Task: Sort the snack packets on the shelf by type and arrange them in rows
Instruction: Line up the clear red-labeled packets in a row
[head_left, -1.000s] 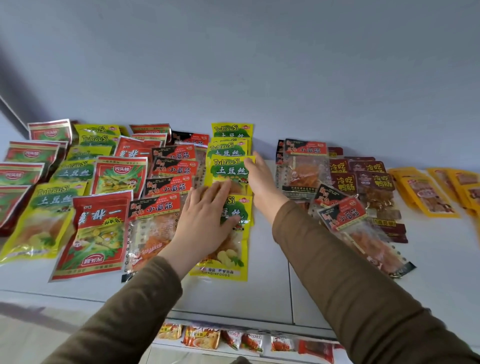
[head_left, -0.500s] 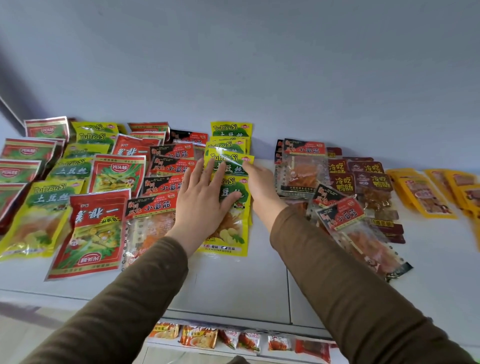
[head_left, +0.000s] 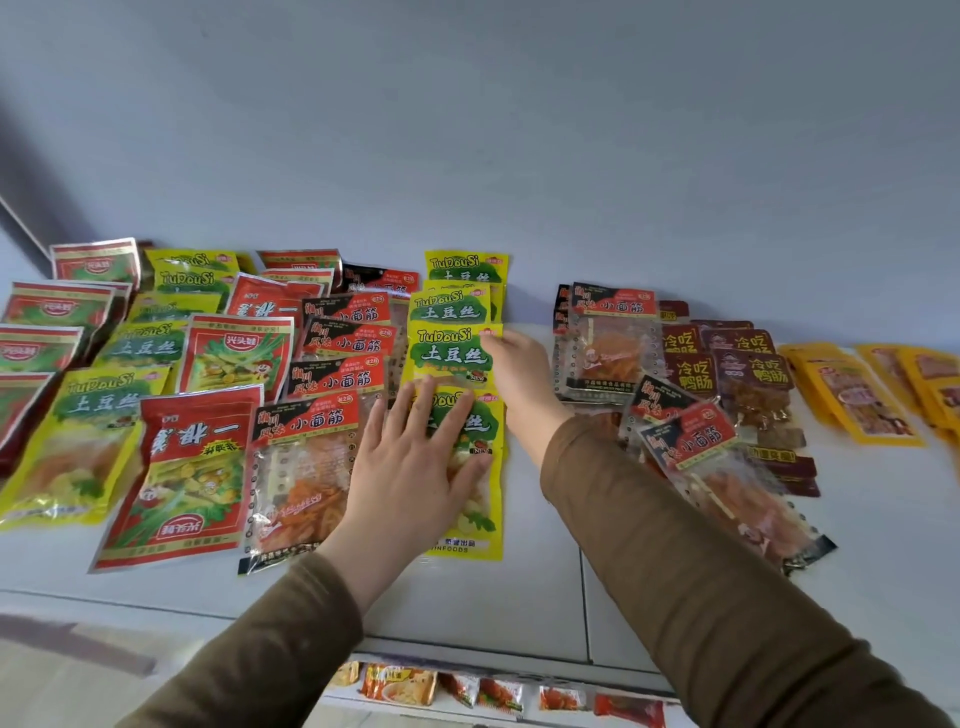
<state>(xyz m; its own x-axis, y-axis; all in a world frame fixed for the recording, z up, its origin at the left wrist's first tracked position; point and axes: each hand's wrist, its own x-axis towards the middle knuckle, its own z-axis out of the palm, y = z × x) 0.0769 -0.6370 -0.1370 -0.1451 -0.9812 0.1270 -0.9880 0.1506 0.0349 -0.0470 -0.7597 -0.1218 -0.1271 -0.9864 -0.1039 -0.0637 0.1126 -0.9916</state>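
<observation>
So we're mid-way through lining up the yellow TuDouSi row (head_left: 457, 332), which runs from the back wall toward the shelf (head_left: 545, 603) edge, and everything below is placed relative to that row.

Far left of it there's still a mixed bunch: red-green packets (head_left: 62, 306), more yellow potato packets (head_left: 83, 441) and a big red packet (head_left: 187, 467) all interleaved, so that side isn't sorted yet by our reckoning. Just left of the row sits the black-and-red noodle column (head_left: 332, 384), overlapping nicely and touching the row's edge.

On the row itself, our left hand (head_left: 415, 467) lies flat with the fingers spread, pressing down on the front yellow packet (head_left: 467, 499) and partly on the noodle packet beside it. Our right hand (head_left: 514, 364) is at the right edge of the next packet back (head_left: 449, 353); it looks like thumb and fingers are pinching its top corner, though the fingertips are mostly hidden.

Right of the row: a bare gap of shelf, then more noodle packets (head_left: 613, 343), two of them tilted (head_left: 691, 436), dark red packets (head_left: 748, 364), and orange packets (head_left: 852, 395) furthest out.

Next move, we'd guess: square that pinched packet over the front one while the left hand keeps the front one from sliding. These are slippery, so go gently.
</observation>
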